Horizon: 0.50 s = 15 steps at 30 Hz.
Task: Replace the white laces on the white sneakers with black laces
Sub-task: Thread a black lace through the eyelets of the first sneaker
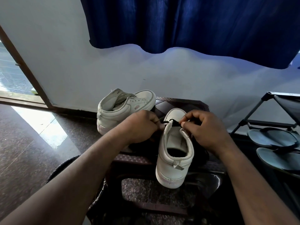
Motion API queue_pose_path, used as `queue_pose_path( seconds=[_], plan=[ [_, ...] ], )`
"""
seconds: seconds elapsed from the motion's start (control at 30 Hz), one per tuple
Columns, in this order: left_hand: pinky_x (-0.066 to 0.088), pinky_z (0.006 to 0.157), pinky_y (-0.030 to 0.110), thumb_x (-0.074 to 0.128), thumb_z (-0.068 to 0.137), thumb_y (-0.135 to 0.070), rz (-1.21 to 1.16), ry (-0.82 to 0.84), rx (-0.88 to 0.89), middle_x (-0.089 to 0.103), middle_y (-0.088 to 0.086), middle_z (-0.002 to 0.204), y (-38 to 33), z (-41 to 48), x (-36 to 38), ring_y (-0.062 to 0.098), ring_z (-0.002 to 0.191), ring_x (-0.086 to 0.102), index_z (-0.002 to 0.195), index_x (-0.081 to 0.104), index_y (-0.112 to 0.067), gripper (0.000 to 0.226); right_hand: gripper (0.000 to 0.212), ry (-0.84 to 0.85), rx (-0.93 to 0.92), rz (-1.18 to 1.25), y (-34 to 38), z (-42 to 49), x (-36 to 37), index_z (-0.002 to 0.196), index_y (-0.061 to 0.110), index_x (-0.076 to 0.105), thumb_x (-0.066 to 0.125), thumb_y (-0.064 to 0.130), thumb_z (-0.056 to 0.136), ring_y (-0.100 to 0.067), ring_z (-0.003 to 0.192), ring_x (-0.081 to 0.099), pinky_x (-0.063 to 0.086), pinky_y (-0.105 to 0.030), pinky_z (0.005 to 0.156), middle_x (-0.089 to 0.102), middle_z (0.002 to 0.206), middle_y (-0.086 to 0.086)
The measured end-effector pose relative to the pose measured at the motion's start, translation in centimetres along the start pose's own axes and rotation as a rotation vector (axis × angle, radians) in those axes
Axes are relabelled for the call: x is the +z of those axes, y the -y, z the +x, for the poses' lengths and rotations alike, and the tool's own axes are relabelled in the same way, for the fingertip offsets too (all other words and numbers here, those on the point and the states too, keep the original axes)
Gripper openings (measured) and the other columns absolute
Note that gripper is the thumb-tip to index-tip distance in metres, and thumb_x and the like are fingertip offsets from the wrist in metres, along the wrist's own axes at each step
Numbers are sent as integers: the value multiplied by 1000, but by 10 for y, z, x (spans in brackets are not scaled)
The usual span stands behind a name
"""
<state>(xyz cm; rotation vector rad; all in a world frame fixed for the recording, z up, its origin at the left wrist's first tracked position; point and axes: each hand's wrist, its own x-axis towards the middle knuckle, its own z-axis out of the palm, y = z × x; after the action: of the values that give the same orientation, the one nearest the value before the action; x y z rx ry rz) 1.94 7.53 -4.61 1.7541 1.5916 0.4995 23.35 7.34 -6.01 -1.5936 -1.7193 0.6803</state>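
A white sneaker [174, 153] stands on a dark stool [178, 103], heel toward me and toe pointing away. A black lace [173, 123] runs across its front eyelets. My left hand [142, 125] pinches the lace's left end beside the shoe's left flap. My right hand [206, 127] pinches the lace's right end over the right flap. The second white sneaker [123, 108] lies on the stool's far left corner with no lace in its eyelets. No white laces are in view.
A black rack [276, 111] on the right holds two grey-blue sandals [272, 138]. A blue curtain [194, 25] hangs on the white wall behind. The speckled stone floor [24, 140] spreads left toward an open doorway. A dark woven object [65, 164] sits under my left forearm.
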Motion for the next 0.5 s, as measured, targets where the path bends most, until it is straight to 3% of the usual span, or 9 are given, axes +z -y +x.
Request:
queue_pose_path(
  seconds=[0.07, 0.13, 0.2, 0.27, 0.33, 0.4, 0.5],
  plan=[
    [40, 48, 19, 68, 98, -46, -206, 77, -36, 58, -4, 60, 2, -1, 0, 9, 53, 50, 72, 61, -16, 40, 12, -4, 41, 134, -3, 2, -3, 78, 27, 76, 76, 20, 87, -11, 61, 62, 52, -35, 68, 71, 66, 6],
    [36, 47, 18, 67, 99, -45, -353, 130, -41, 53, -5, 57, 2, -1, 2, 9, 49, 46, 70, 56, -17, 42, 10, 44, 44, 298, 0, 2, -7, 80, 24, 74, 79, 30, 87, -8, 58, 56, 47, -37, 65, 66, 62, 5],
    [43, 57, 20, 70, 98, -38, -422, 139, -42, 61, -4, 65, 1, 1, 5, 10, 58, 53, 77, 65, -13, 33, 24, 151, 29, 385, 5, -2, -10, 85, 23, 73, 79, 45, 78, -8, 63, 55, 44, -31, 63, 64, 67, 4],
    [47, 70, 29, 75, 96, -31, -469, 133, -56, 68, 4, 78, 1, 4, 8, 16, 73, 58, 89, 72, -7, 25, 37, 264, 16, 295, 9, -6, -11, 92, 29, 73, 82, 55, 67, -9, 69, 57, 46, -30, 65, 65, 74, 4],
    [48, 70, 28, 77, 94, -26, -497, 113, -84, 69, 5, 80, 2, 7, 10, 16, 73, 60, 94, 74, -4, 22, 35, 291, 9, 120, 9, -8, -8, 96, 34, 70, 85, 49, 69, -9, 68, 54, 47, -31, 67, 62, 75, 8],
    [48, 66, 26, 79, 91, -25, -476, 86, -105, 69, 3, 75, 2, 7, 9, 12, 65, 59, 94, 73, -1, 25, 21, 200, 2, 22, 10, -9, -7, 93, 32, 70, 83, 31, 77, -8, 63, 52, 46, -27, 64, 62, 72, 9],
    [53, 74, 28, 83, 86, -26, -429, 51, -96, 72, 7, 77, -1, 7, 5, 14, 70, 61, 88, 72, 1, 29, 8, 60, -33, -65, 11, -12, -8, 84, 28, 71, 75, 23, 79, -3, 57, 53, 42, -15, 57, 67, 71, 6]
  ],
)
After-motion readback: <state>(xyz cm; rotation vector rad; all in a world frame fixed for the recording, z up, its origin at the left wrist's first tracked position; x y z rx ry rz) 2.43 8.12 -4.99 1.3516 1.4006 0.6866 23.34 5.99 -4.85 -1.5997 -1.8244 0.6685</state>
